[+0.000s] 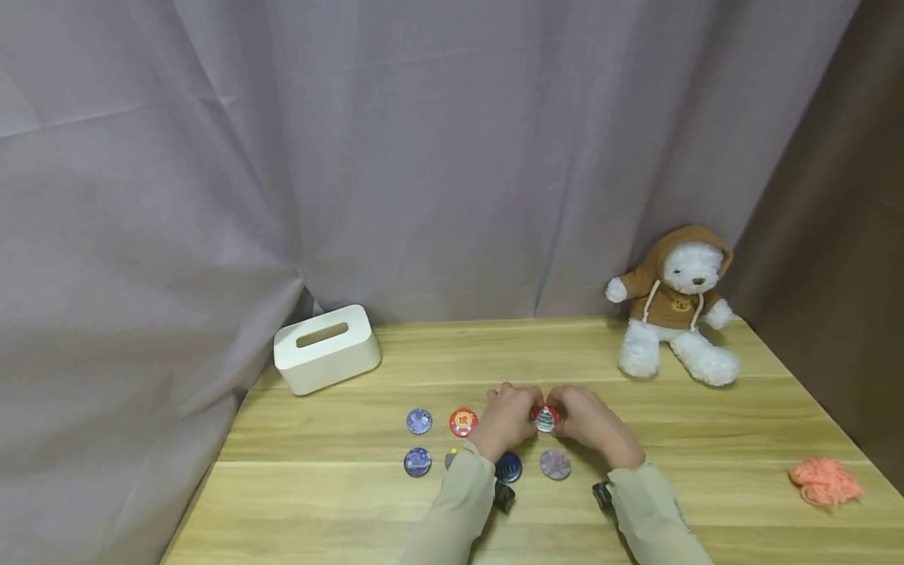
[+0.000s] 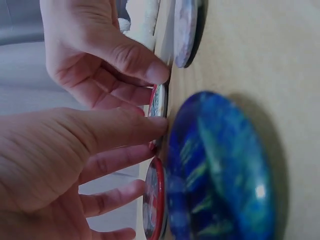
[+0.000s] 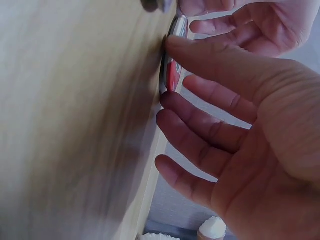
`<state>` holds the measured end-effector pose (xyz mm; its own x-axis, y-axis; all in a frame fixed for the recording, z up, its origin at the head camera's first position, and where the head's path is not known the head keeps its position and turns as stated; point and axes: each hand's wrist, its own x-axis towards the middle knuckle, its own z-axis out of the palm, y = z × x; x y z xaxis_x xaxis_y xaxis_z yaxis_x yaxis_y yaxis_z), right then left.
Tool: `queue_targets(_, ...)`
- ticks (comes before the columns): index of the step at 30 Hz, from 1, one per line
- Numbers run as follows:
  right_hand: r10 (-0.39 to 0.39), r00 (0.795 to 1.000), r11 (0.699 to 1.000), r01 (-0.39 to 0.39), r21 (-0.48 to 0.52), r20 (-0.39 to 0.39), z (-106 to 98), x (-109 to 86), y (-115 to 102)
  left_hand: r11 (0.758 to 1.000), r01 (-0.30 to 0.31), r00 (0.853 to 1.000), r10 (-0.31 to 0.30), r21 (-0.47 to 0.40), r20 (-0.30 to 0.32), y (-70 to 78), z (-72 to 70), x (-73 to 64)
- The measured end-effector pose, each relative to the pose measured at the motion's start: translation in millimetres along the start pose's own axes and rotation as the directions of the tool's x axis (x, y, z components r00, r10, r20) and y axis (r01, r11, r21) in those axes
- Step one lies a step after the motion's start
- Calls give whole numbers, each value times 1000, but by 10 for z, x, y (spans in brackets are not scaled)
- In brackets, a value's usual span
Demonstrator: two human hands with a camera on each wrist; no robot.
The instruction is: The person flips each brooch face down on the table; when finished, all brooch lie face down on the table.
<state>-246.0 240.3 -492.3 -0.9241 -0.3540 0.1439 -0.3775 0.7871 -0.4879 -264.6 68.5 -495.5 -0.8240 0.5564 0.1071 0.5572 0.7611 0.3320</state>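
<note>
Between two bare hands, as I follow them from a distance, a round, glossy red badge with a green-and-white tree (image 1: pixel 545 420) lies face up. It sits to the right of the left hand (image 1: pixel 507 417) and to the left of the right hand (image 1: pixel 592 421); neither is nearer, since both touch its rim. Its disc shape gives me no long axis; the two grips oppose each other across its width. The left hand pinches one side narrowly between thumb and forefinger, its other fingers spread; the right hand pinches the opposite side, its remaining fingers loosely bent. Whether the badge bears on the surface or sits just off it, I cannot tell.

Toward the person lie a pale mauve round badge (image 1: pixel 555 464) and a glossy dark-blue round badge (image 1: pixel 508 468); farther left, a red-and-orange round badge (image 1: pixel 463 422). All share a yellowish wood-grain table (image 1: pixel 318 486). At its far left stands a white rounded tissue box (image 1: pixel 335 367); at far right, a white plush bear in a brown hoodie (image 1: pixel 678 308), with coral-pink yarn (image 1: pixel 826 481) nearer me. A grey-mauve fabric curtain (image 1: pixel 438 157) closes the back.
</note>
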Motion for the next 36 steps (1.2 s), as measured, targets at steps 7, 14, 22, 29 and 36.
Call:
queue_targets(7,-9,1000,1000,8,11,13,44,-31,8,997,-27,1000,27,71,-6,35,40,-48)
queue_targets(14,-50,999,999,50,-9,-6,51,-53,-17,991,-21,1000,22,134,-4,68,76,-51)
queue_targets(22,-60,998,998,60,-25,-3,29,-54,-9,989,-31,999,33,146,-11,107,48,-50)
queue_targets(29,-36,998,998,34,50,42,-30,-59,58,998,-62,998,63,29,-11,92,9,-49)
queue_targets(36,-43,998,994,37,107,55,-69,-73,79,995,-63,998,62,-73,-11,36,19,-33)
